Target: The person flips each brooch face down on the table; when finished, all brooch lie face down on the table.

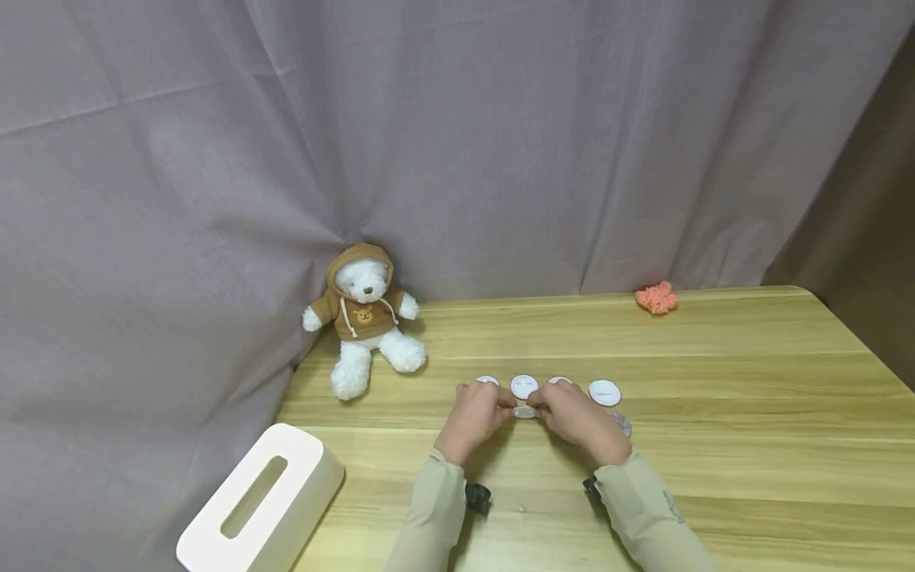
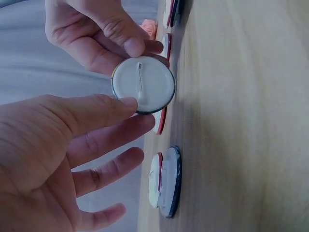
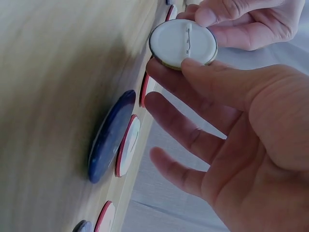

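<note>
Between both hands is a round pin-back button badge (image 1: 525,412), its white back and safety pin (image 2: 140,79) turned toward the wrist cameras. The left hand (image 1: 470,419) pinches one edge with thumb and forefinger, the other fingers spread. From the opposite edge, the right hand (image 1: 581,421) pinches the same badge (image 3: 183,43) likewise. Beyond the hands, several white badges lie in a row, among them a middle one (image 1: 524,387) and a right one (image 1: 604,392). A purplish badge (image 1: 622,424) is partly hidden by the right hand. The right wrist view shows a dark blue badge (image 3: 112,137) beside a red-rimmed white one (image 3: 127,146).
A white plush bear (image 1: 366,318) in a brown hoodie sits at the table's back left. The white tissue box (image 1: 296,492) stands at front left. Near the back edge lies a coral yarn-like bundle (image 1: 656,298). A grey curtain (image 1: 486,159) hangs behind the wooden table (image 1: 750,445).
</note>
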Demonstrator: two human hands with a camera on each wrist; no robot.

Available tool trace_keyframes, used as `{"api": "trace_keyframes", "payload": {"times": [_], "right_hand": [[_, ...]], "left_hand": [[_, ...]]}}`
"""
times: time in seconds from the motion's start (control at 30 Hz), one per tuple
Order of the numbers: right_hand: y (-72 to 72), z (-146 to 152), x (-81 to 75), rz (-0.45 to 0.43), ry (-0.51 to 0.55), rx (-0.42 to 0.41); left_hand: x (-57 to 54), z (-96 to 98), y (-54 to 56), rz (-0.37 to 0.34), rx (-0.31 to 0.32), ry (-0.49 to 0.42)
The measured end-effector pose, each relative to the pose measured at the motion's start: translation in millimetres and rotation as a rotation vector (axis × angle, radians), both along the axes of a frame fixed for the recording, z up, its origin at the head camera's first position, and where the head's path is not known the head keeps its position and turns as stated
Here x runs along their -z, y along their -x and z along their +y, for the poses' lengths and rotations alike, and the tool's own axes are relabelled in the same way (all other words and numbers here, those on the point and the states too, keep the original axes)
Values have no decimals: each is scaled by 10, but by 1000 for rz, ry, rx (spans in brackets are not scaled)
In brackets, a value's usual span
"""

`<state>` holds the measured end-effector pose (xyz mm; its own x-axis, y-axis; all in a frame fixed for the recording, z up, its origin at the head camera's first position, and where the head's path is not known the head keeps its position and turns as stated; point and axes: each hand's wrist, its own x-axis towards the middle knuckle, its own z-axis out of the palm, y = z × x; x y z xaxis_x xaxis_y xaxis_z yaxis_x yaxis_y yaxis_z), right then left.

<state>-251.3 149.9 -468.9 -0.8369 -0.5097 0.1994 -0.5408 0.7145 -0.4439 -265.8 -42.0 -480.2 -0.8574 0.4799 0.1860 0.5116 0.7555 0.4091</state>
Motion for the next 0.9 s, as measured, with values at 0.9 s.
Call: {"api": "trace_keyframes", "payload": {"times": [0.9], "right_hand": [[-28,-54,92,-54,46,38]], "left_hand": [[41,65,6,-46,20,26]]}}
